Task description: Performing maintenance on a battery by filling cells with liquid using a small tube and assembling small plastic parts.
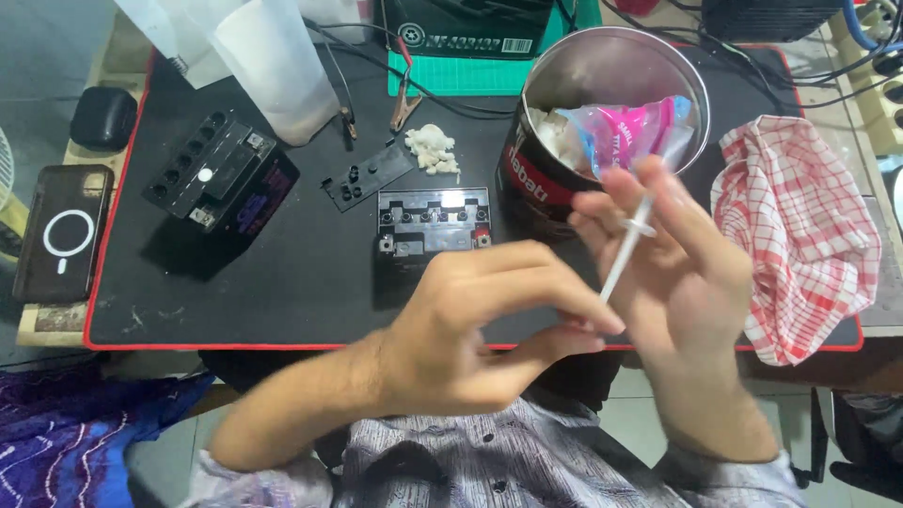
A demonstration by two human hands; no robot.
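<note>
Your right hand (677, 282) grips a thin white syringe (625, 252); your left hand (470, 329) pinches its tip. Pull too hard and it may snap over the worktop's (310, 301) front edge.

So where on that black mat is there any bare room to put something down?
The widest bare patch of the black mat runs along its near red edge, below the left battery and the middle battery. A smaller gap lies between those batteries. The far edge is crowded: plastic jug, clip leads, metal tin, checked cloth.
</note>
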